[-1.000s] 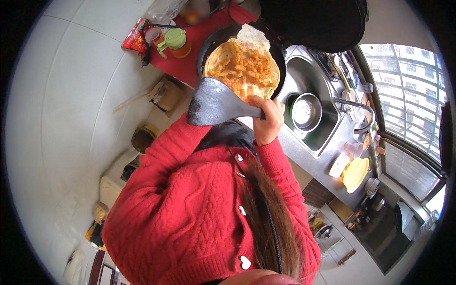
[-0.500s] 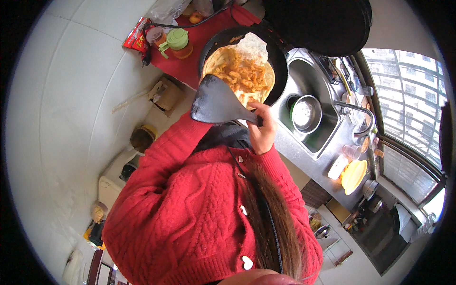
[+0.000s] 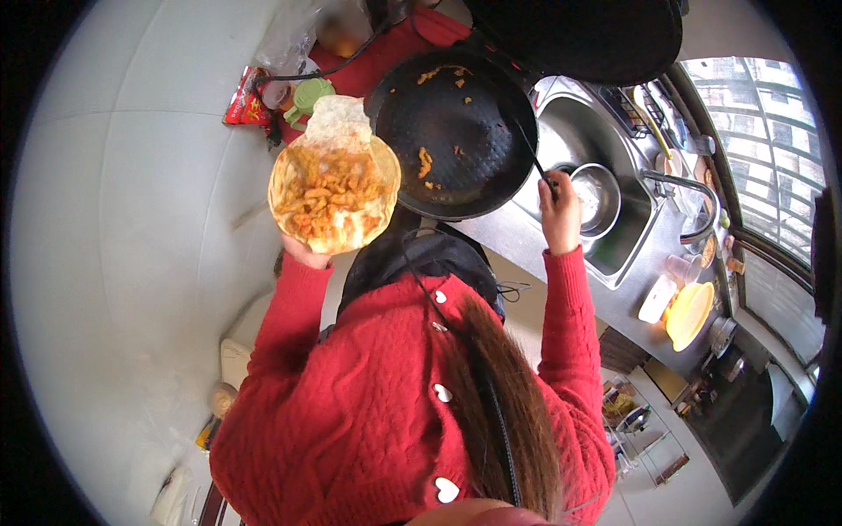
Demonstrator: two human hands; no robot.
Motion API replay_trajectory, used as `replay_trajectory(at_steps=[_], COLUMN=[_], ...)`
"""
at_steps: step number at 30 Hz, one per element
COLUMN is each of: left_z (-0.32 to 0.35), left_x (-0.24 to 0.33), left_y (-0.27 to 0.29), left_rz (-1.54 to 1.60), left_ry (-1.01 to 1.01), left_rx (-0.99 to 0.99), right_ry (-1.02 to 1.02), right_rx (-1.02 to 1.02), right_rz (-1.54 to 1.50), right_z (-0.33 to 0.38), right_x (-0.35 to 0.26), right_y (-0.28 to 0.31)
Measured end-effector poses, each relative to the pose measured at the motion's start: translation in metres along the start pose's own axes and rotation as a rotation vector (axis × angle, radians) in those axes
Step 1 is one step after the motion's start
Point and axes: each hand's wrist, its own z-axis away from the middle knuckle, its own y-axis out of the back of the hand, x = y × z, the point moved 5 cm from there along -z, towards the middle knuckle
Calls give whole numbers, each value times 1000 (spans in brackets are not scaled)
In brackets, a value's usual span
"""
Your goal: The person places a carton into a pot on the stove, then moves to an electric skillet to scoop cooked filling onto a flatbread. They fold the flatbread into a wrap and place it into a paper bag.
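Holding up, on the left hand [image 3: 303,252], a round, golden flatbread [image 3: 384,167] heaped with lumpy, orange-brown filling [image 3: 338,186], just off the eight-o'clock rim of a wide, round, black pan [image 3: 491,167]. Supporting mostly from below, fingers largely hidden; cannot tell whether spread flat or curled about the edge. Carrying also, toward the flatbread's twelve o'clock, a thin, pale, crinkled sheet [image 3: 338,121]. Gripping with the right hand [image 3: 561,215], fingers wrapped closely around the handle, what looks like a black spatula [image 3: 537,162], seen edge-on between the pan's three and four o'clock, near a stainless-steel sink [image 3: 610,136].

Judging by the loaded flatbread in hand and just small, orange scraps [image 3: 425,162] near the pan's seven and twelve o'clock, probably at the stage of moving the filled bread apart from the pan. For the next move, best to keep the flatbread level, support broadly beneath the loose filling, and steer the spatula clear. With any tilt toward six o'clock, likely to shed pieces.
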Motion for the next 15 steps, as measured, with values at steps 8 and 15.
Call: replay_trajectory(at_steps=[8,15], left_z=[10,11], left_x=[1,3], left_y=[9,20], left_rz=[51,41], left_ry=[-110,-149], left_rx=[52,68], right_ry=[376,763], right_rx=[144,-50], right_rz=[581,634], right_z=[-75,-23], right_x=[-86,-131], right_y=[-71,-95])
